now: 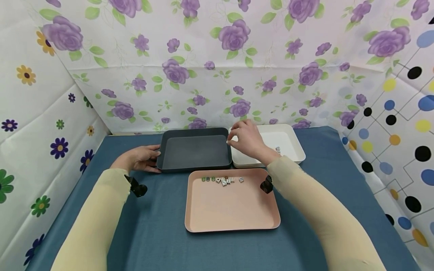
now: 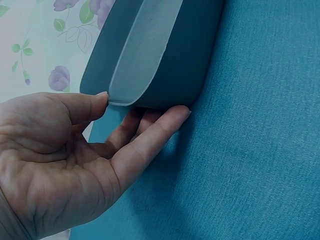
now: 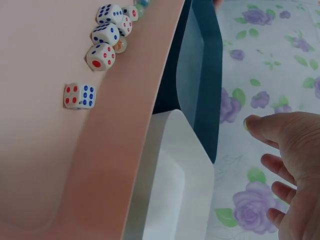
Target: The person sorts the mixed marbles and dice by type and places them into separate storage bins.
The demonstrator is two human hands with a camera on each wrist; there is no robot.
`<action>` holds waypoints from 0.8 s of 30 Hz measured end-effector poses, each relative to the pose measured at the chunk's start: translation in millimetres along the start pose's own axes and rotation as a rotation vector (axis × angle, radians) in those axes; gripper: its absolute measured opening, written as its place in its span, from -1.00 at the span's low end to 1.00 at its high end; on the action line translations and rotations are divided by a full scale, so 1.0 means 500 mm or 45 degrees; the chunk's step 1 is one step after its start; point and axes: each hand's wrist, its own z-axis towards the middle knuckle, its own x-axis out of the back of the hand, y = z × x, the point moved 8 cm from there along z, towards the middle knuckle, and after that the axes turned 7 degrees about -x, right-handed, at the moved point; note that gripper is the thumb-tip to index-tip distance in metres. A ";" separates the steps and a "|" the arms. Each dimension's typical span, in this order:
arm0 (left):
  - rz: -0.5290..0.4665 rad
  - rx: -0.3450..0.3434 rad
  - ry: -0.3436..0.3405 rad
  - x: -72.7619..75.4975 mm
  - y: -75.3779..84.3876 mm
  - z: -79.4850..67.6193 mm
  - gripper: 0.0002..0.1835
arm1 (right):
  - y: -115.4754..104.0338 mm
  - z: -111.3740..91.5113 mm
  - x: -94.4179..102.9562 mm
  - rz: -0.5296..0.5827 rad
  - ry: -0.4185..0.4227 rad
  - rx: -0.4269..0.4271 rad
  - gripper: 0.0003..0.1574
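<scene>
My left hand (image 1: 140, 157) grips the left end of the dark grey tray (image 1: 194, 151); in the left wrist view its thumb lies at the rim and its fingers bear on the outside wall. Over the seam between that tray and the white tray (image 1: 288, 139), my right hand (image 1: 248, 139) pinches with thumb and index finger. A small greenish edge, like a glass marble (image 3: 245, 124), shows at the thumb tip in the right wrist view, mostly hidden. Several white dice (image 3: 105, 34) and a few glass marbles (image 1: 208, 179) lie along the far side of the pink tray (image 1: 234, 210).
Small white pieces with dark marks (image 1: 278, 150) lie in the white tray, partly behind my right wrist. All the trays rest on a blue cloth (image 1: 152, 226). Flower-printed sheeting (image 1: 203, 82) rises behind them, with dotted sheeting (image 1: 390, 128) on the right.
</scene>
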 end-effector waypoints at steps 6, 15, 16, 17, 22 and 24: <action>-0.006 0.002 0.009 0.001 -0.001 0.001 -0.31 | -0.009 0.006 -0.022 -0.012 -0.057 -0.028 -0.87; 0.002 -0.009 0.011 0.001 -0.001 -0.002 -0.31 | -0.023 0.013 -0.054 -0.077 -0.095 -0.021 -0.89; 0.003 -0.009 0.010 0.001 0.000 -0.002 -0.31 | -0.025 0.013 -0.057 -0.088 -0.096 -0.016 -0.89; 0.002 -0.008 0.011 0.001 0.000 -0.002 -0.31 | -0.026 0.014 -0.059 -0.097 -0.098 -0.012 -0.89; -0.005 -0.003 0.011 0.001 -0.002 0.000 -0.31 | -0.030 0.015 -0.069 -0.106 -0.099 -0.001 -0.90; -0.004 -0.002 0.012 0.001 -0.002 0.000 -0.31 | -0.030 0.015 -0.073 -0.102 -0.099 0.000 -0.91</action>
